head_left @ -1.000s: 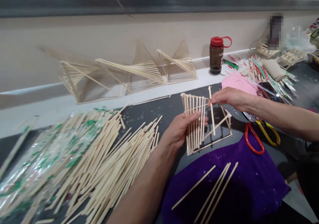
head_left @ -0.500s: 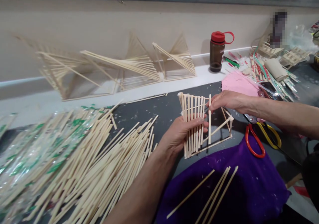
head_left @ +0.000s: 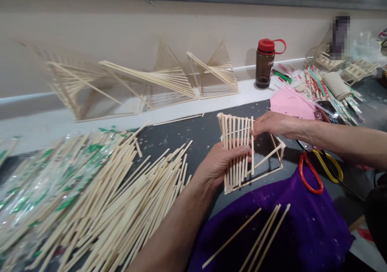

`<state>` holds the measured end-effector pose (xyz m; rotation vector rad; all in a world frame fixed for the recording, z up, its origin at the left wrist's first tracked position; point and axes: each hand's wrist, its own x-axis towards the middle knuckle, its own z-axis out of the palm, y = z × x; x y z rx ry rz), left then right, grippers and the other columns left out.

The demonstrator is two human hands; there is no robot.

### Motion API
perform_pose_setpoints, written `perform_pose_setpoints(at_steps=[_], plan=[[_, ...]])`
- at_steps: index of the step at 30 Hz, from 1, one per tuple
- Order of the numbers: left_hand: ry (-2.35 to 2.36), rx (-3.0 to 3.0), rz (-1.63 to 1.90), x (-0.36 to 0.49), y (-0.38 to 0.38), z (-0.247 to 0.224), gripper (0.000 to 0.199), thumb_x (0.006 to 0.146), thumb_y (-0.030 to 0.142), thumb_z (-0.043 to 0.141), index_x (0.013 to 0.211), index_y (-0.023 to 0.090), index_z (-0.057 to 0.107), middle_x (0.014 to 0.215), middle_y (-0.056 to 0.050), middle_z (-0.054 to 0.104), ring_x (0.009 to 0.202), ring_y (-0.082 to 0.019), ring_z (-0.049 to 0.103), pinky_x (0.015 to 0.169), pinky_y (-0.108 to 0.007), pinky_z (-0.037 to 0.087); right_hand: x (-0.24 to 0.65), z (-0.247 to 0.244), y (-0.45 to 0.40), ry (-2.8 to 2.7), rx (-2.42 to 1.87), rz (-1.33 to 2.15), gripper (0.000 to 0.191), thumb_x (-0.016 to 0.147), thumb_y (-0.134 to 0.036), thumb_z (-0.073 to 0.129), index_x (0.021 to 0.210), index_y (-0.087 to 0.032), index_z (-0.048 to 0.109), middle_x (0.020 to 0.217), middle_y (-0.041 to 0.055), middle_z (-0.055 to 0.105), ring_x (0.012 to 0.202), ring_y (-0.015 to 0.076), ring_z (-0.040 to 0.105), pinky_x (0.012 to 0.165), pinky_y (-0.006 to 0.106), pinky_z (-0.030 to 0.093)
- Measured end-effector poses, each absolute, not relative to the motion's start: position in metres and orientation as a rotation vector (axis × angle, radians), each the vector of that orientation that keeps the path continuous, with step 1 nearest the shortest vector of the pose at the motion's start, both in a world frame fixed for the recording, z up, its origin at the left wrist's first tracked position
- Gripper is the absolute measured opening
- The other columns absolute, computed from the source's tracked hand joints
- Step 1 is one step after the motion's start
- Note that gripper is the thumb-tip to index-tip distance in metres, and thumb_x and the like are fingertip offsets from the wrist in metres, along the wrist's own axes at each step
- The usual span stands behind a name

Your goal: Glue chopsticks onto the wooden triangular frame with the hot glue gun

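Note:
A small frame of wooden chopsticks (head_left: 238, 159) stands tilted above the dark tabletop, with a row of sticks set side by side across its left part. My left hand (head_left: 225, 159) is closed round that row, thumb in front and fingers behind. Between the fingertips of my right hand (head_left: 269, 123) is a single chopstick (head_left: 252, 149), upright at the right end of the row and close against the frame. Its upper end is near the frame's top bar; I cannot tell whether they touch. The frame's right part is an open outline with a slanting stick.
Loose chopsticks (head_left: 133, 199) and plastic-wrapped ones (head_left: 54, 175) lie left. Several sticks rest on purple cloth (head_left: 317, 219) in front. Scissors (head_left: 311, 173) lie right. Twisted stick models (head_left: 157, 78) and a brown bottle (head_left: 264, 68) stand along the wall. Pink cloth (head_left: 290, 102) lies beyond my right hand.
My right hand has moved slightly left, bringing the single chopstick nearer to the row on the frame. My left hand keeps its grip.

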<state>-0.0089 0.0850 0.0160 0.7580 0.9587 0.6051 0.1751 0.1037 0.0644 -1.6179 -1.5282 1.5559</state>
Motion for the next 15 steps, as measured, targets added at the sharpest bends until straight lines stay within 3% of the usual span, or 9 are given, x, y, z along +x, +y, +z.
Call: perform_pose_setpoints(at_steps=[15], plan=[[0.962,0.768,0.629,-0.0084,0.0846,0.0153,0.028,0.052,0.024,0.085,0.075,0.014,0.074,0.064,-0.005,0.07,0.052,-0.015,0.061,0.052,-0.027,0.05,0.1734,0.0637,0.1076,-1.648,-1.685,1.486,0.017,0.068,-0.01,0.066,0.052,-0.019,0.065,0.063,-0.001,0.063,0.068,0.0129,0.053,0.069,0.026,0.041]])
